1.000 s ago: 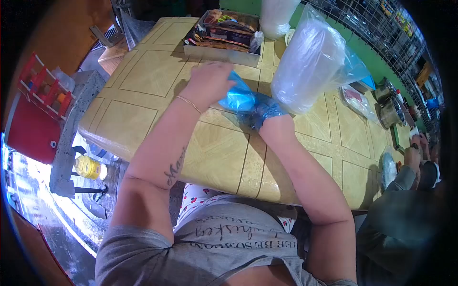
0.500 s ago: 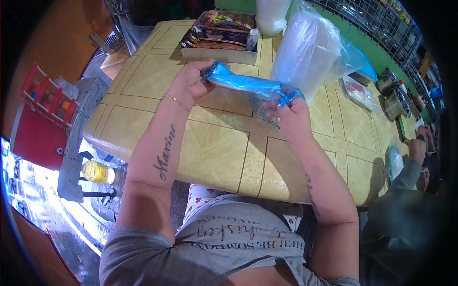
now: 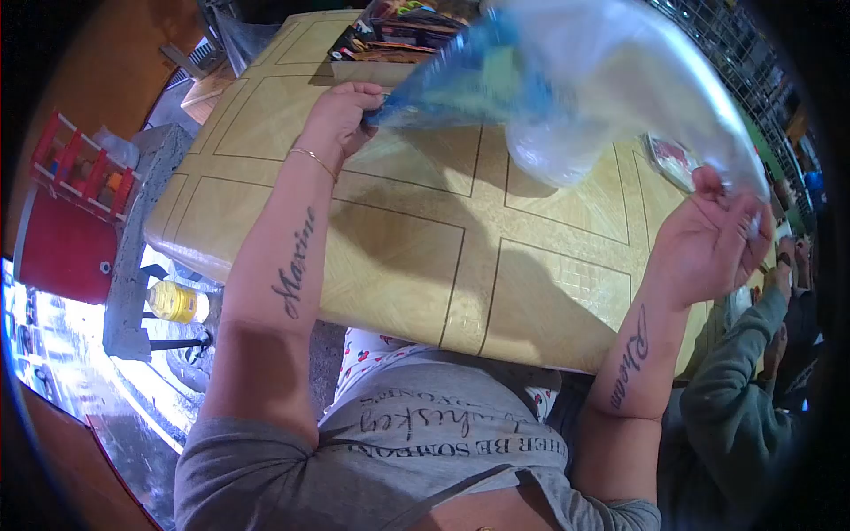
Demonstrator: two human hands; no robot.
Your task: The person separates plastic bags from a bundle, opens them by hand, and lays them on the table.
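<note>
A blue and clear plastic bag is spread in a wide arc over the far part of the table, blurred by motion. My left hand is closed on its blue end, left of the middle. Far to the right, my right hand pinches the clear end between thumb and fingers. Behind the sheet, the base of a bundle of clear plastic stands on the table, its upper part covered.
The yellow patterned table lies before me. A box of packets sits at the back, a flat clear-wrapped pack at right. Left are a red cooler and a yellow-labelled bottle. Another person's green sleeve is at right.
My right hand has moved right and toward me, drawing the bag from a narrow folded strip into a wide spread. My left hand has shifted slightly, still gripping the blue end.
</note>
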